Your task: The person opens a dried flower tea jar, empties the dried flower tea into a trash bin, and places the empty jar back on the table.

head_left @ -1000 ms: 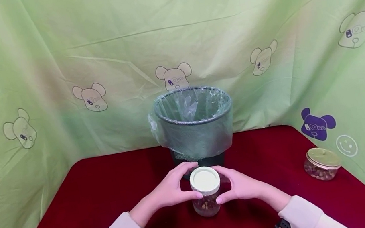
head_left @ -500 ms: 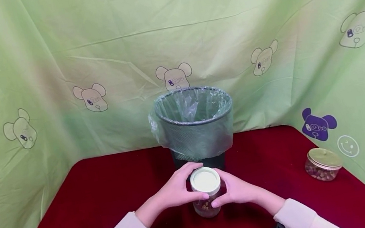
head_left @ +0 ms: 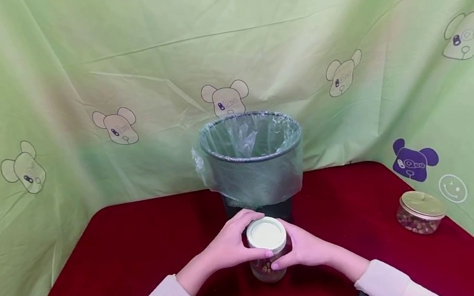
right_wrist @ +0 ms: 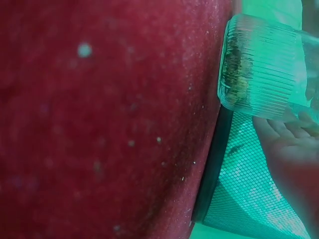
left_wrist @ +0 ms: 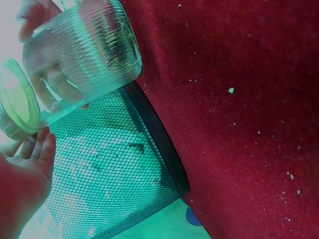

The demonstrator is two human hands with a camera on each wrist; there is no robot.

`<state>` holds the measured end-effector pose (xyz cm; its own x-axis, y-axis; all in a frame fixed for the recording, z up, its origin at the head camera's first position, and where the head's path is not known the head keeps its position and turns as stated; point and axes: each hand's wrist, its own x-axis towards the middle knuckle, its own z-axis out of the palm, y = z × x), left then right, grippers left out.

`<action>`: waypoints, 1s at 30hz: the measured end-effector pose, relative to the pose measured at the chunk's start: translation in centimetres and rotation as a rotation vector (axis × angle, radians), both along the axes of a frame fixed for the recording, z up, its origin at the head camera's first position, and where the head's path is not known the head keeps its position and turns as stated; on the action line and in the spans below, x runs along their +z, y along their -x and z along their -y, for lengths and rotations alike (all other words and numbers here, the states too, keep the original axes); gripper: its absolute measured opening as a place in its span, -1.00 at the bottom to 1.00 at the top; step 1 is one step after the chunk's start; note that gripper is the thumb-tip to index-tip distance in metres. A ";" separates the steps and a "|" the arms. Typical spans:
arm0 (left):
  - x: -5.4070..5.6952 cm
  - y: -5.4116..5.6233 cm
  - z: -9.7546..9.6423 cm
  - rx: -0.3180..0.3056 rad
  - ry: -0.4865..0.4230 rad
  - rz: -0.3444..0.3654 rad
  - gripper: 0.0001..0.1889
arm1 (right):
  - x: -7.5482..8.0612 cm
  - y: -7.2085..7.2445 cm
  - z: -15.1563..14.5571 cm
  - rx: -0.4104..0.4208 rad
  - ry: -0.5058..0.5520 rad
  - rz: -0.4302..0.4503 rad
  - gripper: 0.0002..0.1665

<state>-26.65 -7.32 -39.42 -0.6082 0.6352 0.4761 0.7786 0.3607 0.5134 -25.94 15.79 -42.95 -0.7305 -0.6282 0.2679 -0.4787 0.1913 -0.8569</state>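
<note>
A clear ribbed jar with a pale lid is upright at the middle of the red table, and appears to stand on it. My left hand grips the lid, thumb in front and fingers behind. Lower down, my right hand holds the jar's body, its thumb across the front. Small brown pieces lie at the bottom of the jar in the right wrist view. The lid appears still on the jar in the left wrist view. Some fingers are hidden behind the jar.
Right behind the jar stands a black mesh wastebasket lined with a clear plastic bag. A lower jar with a gold lid sits at the table's right edge. Small pale crumbs dot the red cloth. A green curtain encloses the table.
My left hand has shifted right and closed further round the lid. My right hand has come in to the left, its thumb now farther across the jar. The jar stays about where it was.
</note>
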 end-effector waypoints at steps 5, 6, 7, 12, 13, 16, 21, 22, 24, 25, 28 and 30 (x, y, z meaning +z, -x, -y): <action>-0.1 -0.2 -0.2 0.027 -0.030 0.020 -0.28 | 0.1 -0.1 0.0 -0.018 -0.027 -0.016 -0.09; -0.1 -0.2 -0.3 0.033 -0.035 0.025 -0.28 | 0.1 -0.1 0.0 -0.020 -0.032 -0.020 -0.08; -0.2 -0.2 -0.3 0.039 -0.041 0.029 -0.29 | 0.1 -0.1 0.1 -0.022 -0.035 -0.023 -0.08; -0.3 -0.5 -0.5 0.074 -0.066 0.038 -0.30 | 0.1 -0.2 0.1 -0.026 -0.039 -0.039 -0.07; -0.4 -0.5 -0.5 0.079 -0.071 0.039 -0.30 | 0.1 -0.2 0.2 -0.029 -0.039 -0.040 -0.07; -0.5 -0.8 -0.6 0.096 -0.083 0.036 -0.29 | 0.1 -0.3 0.2 -0.038 -0.046 -0.040 -0.07; -0.8 -1.4 -0.8 0.137 -0.124 0.017 -0.29 | 0.2 -0.5 0.3 -0.052 -0.055 -0.025 -0.05; -0.9 -1.5 -0.9 0.147 -0.137 0.011 -0.29 | 0.2 -0.5 0.3 -0.055 -0.058 -0.027 -0.04; -1.0 -1.8 -1.1 0.173 -0.162 0.005 -0.29 | 0.3 -0.5 0.3 -0.057 -0.057 -0.028 -0.03; -1.1 -1.9 -1.3 0.189 -0.170 -0.001 -0.30 | 0.3 -0.5 0.3 -0.059 -0.059 -0.030 -0.03; -1.2 -2.5 -1.8 0.250 -0.194 -0.015 -0.29 | 0.4 -0.4 0.2 -0.058 -0.060 -0.034 -0.03; -1.3 -2.8 -2.1 0.302 -0.198 -0.017 -0.29 | 0.4 -0.4 0.3 -0.057 -0.059 -0.035 -0.02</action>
<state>-23.80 -5.23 -40.69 -0.7453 0.3220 0.5838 0.6611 0.4707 0.5844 -25.57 15.52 -42.57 -0.7563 -0.6013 0.2576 -0.4950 0.2686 -0.8263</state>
